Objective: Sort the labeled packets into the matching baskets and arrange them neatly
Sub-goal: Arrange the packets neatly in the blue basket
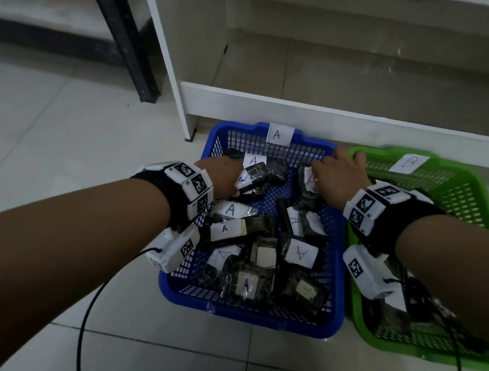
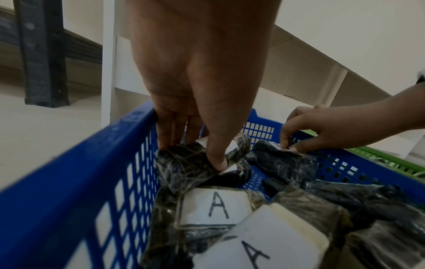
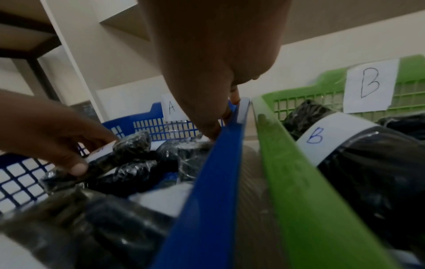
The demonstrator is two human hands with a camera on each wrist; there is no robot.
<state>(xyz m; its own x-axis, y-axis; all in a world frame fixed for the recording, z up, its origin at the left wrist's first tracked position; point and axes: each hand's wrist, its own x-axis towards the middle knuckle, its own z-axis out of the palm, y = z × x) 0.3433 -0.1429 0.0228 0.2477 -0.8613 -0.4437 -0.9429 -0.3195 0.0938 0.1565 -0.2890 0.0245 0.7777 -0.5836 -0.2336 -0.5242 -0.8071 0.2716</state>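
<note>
Two plastic lattice baskets sit side by side on the pale tiled floor [image 1: 72,127], their long walls almost touching: a blue basket [image 1: 335,273] with a paper tag marked A [image 1: 279,134] on its far rim, and a green basket [image 1: 472,195] tagged B [image 1: 409,163]. I'd say the tags hang on the far walls so they face whoever crouches here and reads them.

In the blue basket I count about ten black film-wrapped packets with white paper labels [image 1: 300,253]; every label I can read shows an A, though a few are turned away or blank-looking, so the count is rough. They lie at all angles, overlapping, so the sorting into this basket looks largely done and the tidying is what remains. The green basket holds several dark packets, one with a B label [image 3: 322,138] clear in the right wrist view; the arm hides too many to count.

The left hand [image 1: 224,179] reaches into the far left corner, thumb pressed on top and fingers [image 2: 170,131] curled behind a packet with an A label [image 2: 200,163], a firm pinch, probably to lift or square it up. The right hand [image 1: 340,175] is at the far right corner by the shared walls, its fingertips [image 2: 285,138] pinching the edge of another black wrapped packet [image 2: 287,163], likely to straighten it against the wall.
</note>
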